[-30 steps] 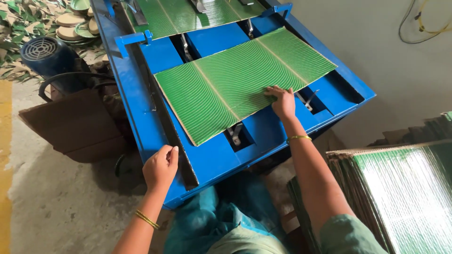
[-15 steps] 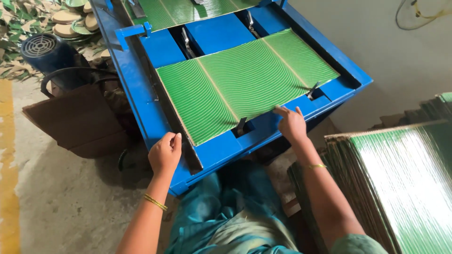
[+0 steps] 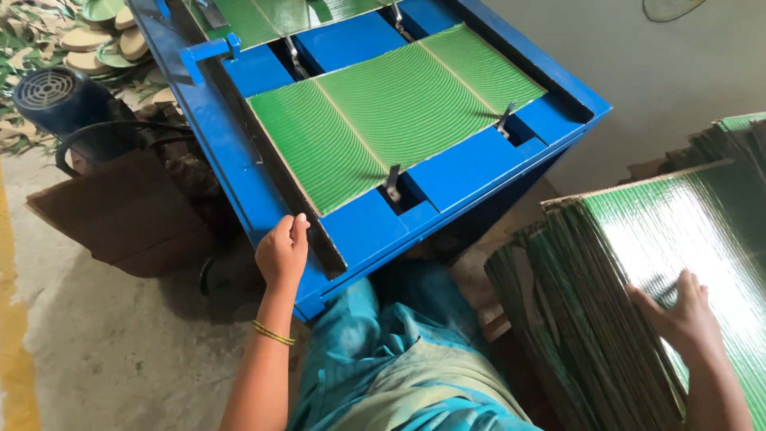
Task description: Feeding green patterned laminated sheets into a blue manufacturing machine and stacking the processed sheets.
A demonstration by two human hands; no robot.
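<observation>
Right of blue machine (image 3: 239, 199) — right hand (image 3: 678, 315) spread flat on stack (image 3: 638, 263) top sheet; left hand (image 3: 281, 254) loosely curled at machine edge. Sheets judged light, glossy, slippery — best gripped at an edge.

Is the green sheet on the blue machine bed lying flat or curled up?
Flat. The green ribbed sheet lies spread across the blue machine bed, its edges down, with no corner lifted. Neither hand touches it.
</observation>
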